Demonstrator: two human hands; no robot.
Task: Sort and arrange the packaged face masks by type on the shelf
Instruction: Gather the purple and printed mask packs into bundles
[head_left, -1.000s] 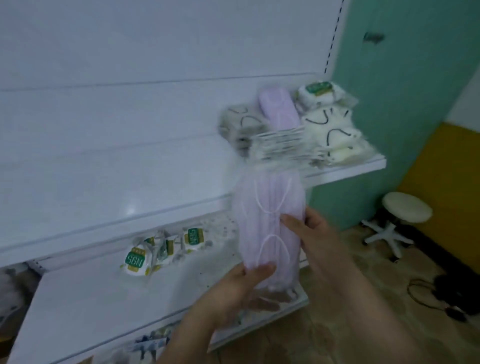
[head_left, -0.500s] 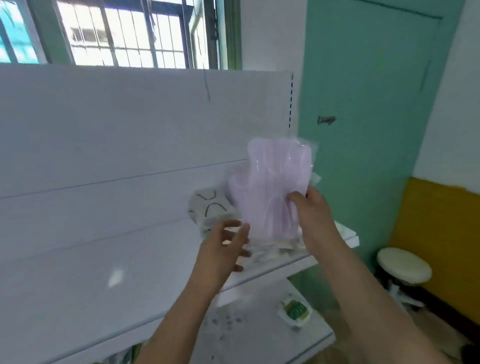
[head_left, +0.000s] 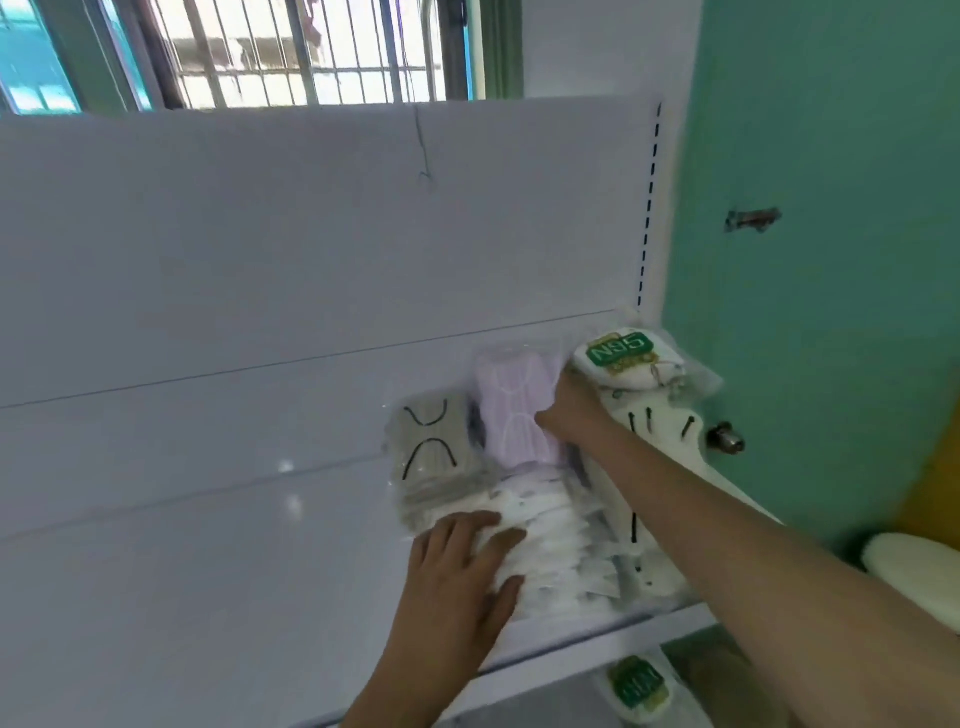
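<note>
A purple mask pack (head_left: 511, 410) lies at the back of the white shelf (head_left: 208, 571), between a grey mask pack (head_left: 434, 447) and a green-labelled N95 pack (head_left: 621, 353). My right hand (head_left: 571, 410) holds the purple pack's right edge, thumb on top. My left hand (head_left: 462, 571) rests flat, fingers spread, on a row of white mask packs (head_left: 561, 535) at the shelf's front. White masks with black loops (head_left: 665, 431) lie under my right forearm, partly hidden.
Another N95 pack (head_left: 636, 686) lies on the lower shelf below. A teal door (head_left: 831, 208) with a knob (head_left: 727, 439) stands right of the shelf, and a white stool (head_left: 909, 566) sits at the far right. The shelf's left part is bare.
The purple pack, held upright in the air before, now lies on the shelf between the grey and N95 packs. My left hand has dropped onto the white packs.
</note>
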